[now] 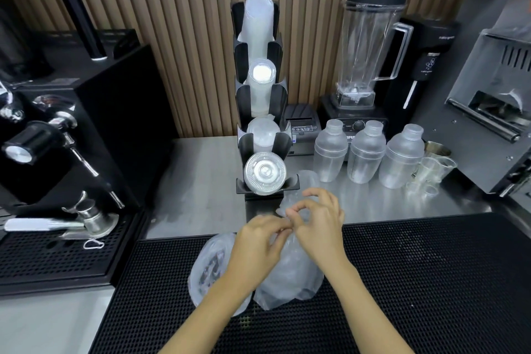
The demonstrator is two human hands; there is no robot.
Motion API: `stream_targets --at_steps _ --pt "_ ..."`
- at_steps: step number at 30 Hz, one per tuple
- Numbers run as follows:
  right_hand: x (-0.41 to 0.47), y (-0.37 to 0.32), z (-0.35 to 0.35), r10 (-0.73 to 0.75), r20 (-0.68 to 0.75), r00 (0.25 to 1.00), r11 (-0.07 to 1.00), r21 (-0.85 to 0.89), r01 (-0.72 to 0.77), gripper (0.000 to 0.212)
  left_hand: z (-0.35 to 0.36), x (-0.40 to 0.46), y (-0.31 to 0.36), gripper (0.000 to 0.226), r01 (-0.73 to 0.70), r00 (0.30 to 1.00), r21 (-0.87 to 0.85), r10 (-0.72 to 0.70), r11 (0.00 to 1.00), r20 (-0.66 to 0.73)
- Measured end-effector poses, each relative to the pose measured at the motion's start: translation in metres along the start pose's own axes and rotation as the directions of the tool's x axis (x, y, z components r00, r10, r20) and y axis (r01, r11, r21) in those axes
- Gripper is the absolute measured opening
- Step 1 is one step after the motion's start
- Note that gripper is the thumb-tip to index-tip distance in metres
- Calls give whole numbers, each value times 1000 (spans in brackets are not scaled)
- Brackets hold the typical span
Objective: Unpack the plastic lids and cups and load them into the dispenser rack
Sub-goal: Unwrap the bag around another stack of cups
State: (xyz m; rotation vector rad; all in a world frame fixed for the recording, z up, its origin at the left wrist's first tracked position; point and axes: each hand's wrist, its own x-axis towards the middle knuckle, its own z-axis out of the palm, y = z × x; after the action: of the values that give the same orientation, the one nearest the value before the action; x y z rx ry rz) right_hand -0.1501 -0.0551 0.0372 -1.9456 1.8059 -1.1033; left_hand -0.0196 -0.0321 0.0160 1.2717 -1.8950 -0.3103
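A black tiered dispenser rack stands at the middle of the steel counter, holding stacks of clear cups in its upper slots and clear lids in the lowest slot. In front of it, on the black mat, lies a clear plastic bag of lids. My left hand and my right hand both pinch the twisted top of this bag, fingertips close together. A second plastic bag lies just left of it, partly under my left forearm.
An espresso machine fills the left side. A blender stands at the back right, with three plastic shakers and small measuring cups before it. A black machine occupies the far right. The perforated black mat covers the front.
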Motion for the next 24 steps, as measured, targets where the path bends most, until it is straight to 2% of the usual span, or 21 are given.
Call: stream_targets --at_steps 3,6,7,9,11,14,17,21,24 --pt "-6 -1 2 -29 35 999 999 38 28 11 0 -2 1 14 72 997 -55 -71 996 9" --pt "-8 2 -2 -21 50 999 988 152 13 6 -7 3 2 2 321 946 -276 -322 906 44" --pt "-9 2 -3 -27 67 997 984 180 14 5 -9 5 2 8 373 925 -332 -375 866 59" --pt "-10 3 -5 -60 103 993 977 209 38 3 -11 8 1 12 387 920 -330 -387 861 67" --pt "-12 3 -7 -95 109 989 977 203 71 6 -9 11 1 4 372 927 -285 -368 883 72" --pt "-17 8 -10 -116 50 992 989 98 111 17 -5 13 1 9 375 922 -299 -386 878 25" --pt "-25 12 -6 -119 -10 993 991 -62 118 21 -1 13 2 3 445 878 -417 -477 792 31" --pt "-29 15 -1 -137 -82 987 981 -151 123 8 4 10 7 6 481 845 -544 -529 687 79" --pt "-29 16 -5 -166 -127 978 979 -144 148 6 5 5 7 5 471 853 -542 -516 695 80"
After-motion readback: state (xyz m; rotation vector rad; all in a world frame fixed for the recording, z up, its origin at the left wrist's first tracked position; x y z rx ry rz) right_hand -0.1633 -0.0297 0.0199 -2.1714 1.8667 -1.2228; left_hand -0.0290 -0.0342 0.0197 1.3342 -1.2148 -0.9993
